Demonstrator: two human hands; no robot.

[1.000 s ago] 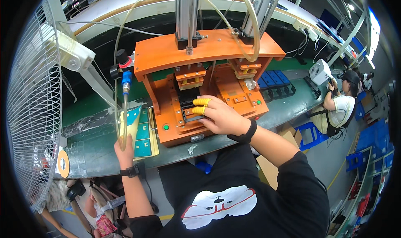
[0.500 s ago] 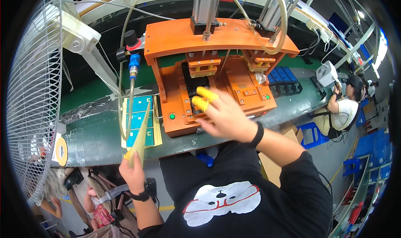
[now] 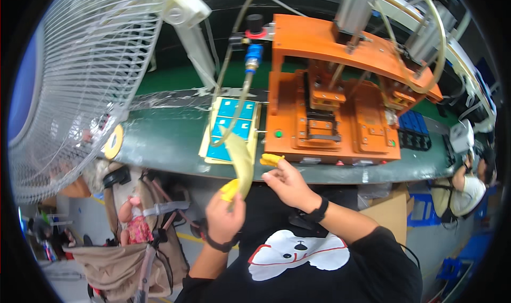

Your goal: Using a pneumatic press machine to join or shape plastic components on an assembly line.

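My left hand (image 3: 224,218), with a yellow finger cot on, pinches the lower end of a thin, pale-yellow sheet (image 3: 243,167). The sheet's upper end overlaps a stack of yellow sheets bearing blue-green rectangles (image 3: 237,127) on the bench. My right hand (image 3: 290,185) is just right of the sheet, in front of the bench edge. Yellow cots cover its stretched fingertips, the thumb stands apart, and nothing shows between them. Beyond it stands an orange two-station press (image 3: 287,98). A black part (image 3: 311,119) lies in its left station.
A large fan (image 3: 101,63) stands at the left, near a yellow tape roll (image 3: 113,142). An air hose (image 3: 240,106) hangs over the stack. A stroller (image 3: 117,260) with a person in it is at the lower left; blue-and-black parts (image 3: 414,130) lie right of the press.
My right hand has come away from the press's left station and moved toward my left hand. My left hand still holds the yellow sheet. The view has swung left.
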